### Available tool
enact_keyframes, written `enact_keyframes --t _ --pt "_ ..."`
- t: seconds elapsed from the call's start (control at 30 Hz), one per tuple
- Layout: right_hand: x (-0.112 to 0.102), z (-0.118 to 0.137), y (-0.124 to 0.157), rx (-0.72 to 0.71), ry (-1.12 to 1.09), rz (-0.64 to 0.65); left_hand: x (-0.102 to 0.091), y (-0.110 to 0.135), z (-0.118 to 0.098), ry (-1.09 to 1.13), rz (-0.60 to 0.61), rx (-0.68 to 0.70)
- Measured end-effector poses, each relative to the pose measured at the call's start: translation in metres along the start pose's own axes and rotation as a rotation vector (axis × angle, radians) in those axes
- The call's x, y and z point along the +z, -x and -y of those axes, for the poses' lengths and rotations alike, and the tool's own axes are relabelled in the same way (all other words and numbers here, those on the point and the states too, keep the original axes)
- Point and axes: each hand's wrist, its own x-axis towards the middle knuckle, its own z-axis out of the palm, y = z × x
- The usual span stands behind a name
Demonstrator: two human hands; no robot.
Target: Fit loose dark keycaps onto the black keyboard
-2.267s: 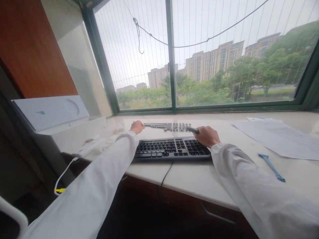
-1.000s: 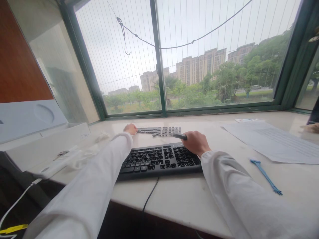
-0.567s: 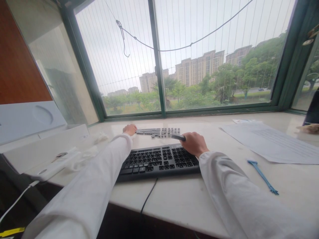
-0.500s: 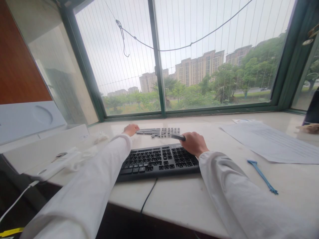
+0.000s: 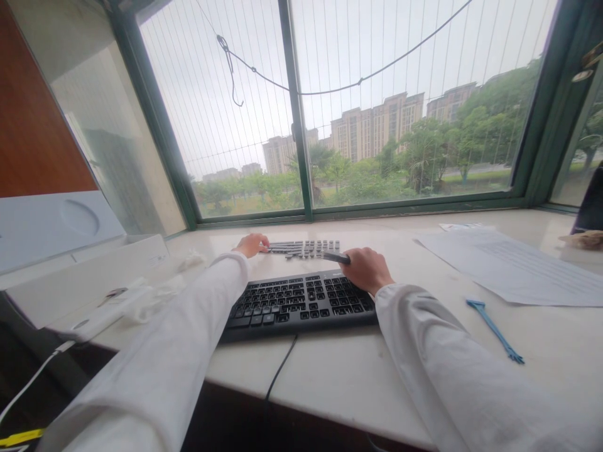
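Loose dark keycaps (image 5: 306,246) lie in rows on the white surface behind the keyboard. My left hand (image 5: 253,245) is at the left end of these rows, its thumb and finger pinched at a keycap there. A black keyboard (image 5: 301,307) sits in front, most of its key positions without caps; some caps remain at its lower left. Above its upper right part is my right hand (image 5: 366,270), closed around the dark handle of a small brush (image 5: 336,257). The brush points left, its tip close to the keycaps.
A blue hand-shaped plastic stick (image 5: 495,331) and printed paper sheets (image 5: 509,267) lie to the right. On the left are an open white box (image 5: 85,276), a white power strip (image 5: 108,311) and crumpled plastic (image 5: 155,300). The keyboard cable (image 5: 281,369) runs over the front edge.
My left hand has shifted slightly right along the keycap rows, its fingertips now farther over their left end. My right hand still holds the brush in nearly the same place.
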Motion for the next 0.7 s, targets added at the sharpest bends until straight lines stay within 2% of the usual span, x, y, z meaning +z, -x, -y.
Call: enact_keyframes --t 0.23,0.5,0.7 --pt "0.0 0.0 0.0 -0.008 -0.004 -0.013 -0.002 0.002 -0.005 -0.037 -0.005 0.001" --pt "-0.001 0.001 0.0 0.003 -0.008 0.005 -0.007 0.005 -0.017 -0.074 -0.026 0.098" --pt "-0.003 0.002 0.001 0.016 -0.008 0.022 -0.006 0.004 -0.026 -0.076 -0.018 0.09"
